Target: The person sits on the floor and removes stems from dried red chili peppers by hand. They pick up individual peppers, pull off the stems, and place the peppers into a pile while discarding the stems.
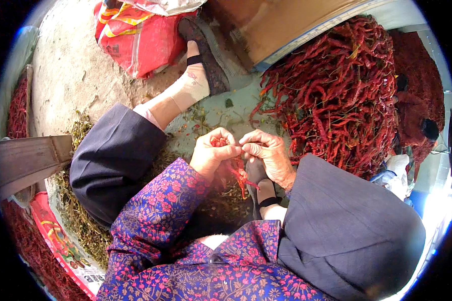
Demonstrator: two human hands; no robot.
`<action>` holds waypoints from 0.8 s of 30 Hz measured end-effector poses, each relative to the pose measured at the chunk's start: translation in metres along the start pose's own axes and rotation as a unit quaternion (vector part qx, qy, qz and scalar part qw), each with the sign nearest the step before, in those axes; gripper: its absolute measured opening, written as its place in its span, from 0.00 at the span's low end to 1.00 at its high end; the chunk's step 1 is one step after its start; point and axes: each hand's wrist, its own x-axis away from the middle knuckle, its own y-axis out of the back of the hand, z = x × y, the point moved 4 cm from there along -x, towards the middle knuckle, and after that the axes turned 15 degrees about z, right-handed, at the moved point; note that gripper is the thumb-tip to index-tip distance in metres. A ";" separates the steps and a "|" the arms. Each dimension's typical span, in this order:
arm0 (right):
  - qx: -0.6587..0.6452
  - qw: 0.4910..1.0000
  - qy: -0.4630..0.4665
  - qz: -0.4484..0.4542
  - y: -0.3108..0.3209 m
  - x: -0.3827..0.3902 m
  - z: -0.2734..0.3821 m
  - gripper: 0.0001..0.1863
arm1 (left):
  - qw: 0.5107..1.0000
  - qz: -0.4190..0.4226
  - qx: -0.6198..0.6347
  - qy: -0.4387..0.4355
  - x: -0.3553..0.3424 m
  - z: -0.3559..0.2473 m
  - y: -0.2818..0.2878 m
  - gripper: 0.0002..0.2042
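My left hand (213,154) is closed around a small bunch of dried red chili peppers (242,175). Their wrinkled ends hang out below the fingers, and a few more show above the thumb. Close against it, my right hand (270,156) has its thumb and forefinger pinched together at the left thumb's tip. What lies in that pinch is too small to make out. Both hands are held in front of me, between my knees and above the floor. To the right lies a big heap of long dark-red chili peppers (336,95).
Pale stems and scraps (80,200) litter the floor at my left and underneath me. A red printed sack (140,42) lies beyond my left foot. A cardboard box (281,25) borders the heap at the far side. A wooden plank (30,163) juts in at left.
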 end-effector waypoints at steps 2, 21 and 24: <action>0.027 0.999 0.025 -0.022 0.001 0.001 -0.001 0.06 | 1.000 0.005 -0.005 0.005 0.000 -0.002 -0.002 0.07; 0.300 0.932 0.175 -0.106 -0.018 0.006 0.004 0.03 | 0.939 -0.043 -0.341 -0.023 0.007 -0.010 -0.015 0.04; 0.071 0.988 0.034 -0.131 -0.016 0.007 -0.002 0.03 | 0.914 -0.046 -0.401 -0.037 0.010 -0.014 -0.024 0.05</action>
